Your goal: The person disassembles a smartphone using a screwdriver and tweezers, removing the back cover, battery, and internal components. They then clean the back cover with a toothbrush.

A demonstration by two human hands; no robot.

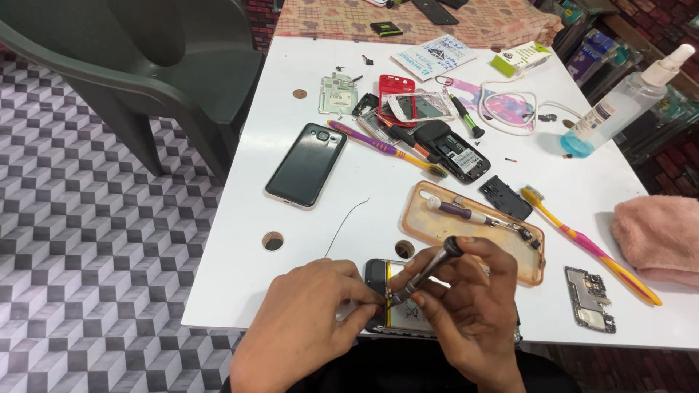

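We kept the opened phone (408,309) at the near edge of the desk (240,218). Our left hand (309,320) pressed it flat to steady it; our right hand (466,298) pinched the screwdriver (429,269), tip angled onto the phone.

opened phone (408,309): black frame, back off, insides exposed, flat at table's near edge, partly hidden | screwdriver (426,273): metal-handled, tilted, tip down on the phone's upper-left area
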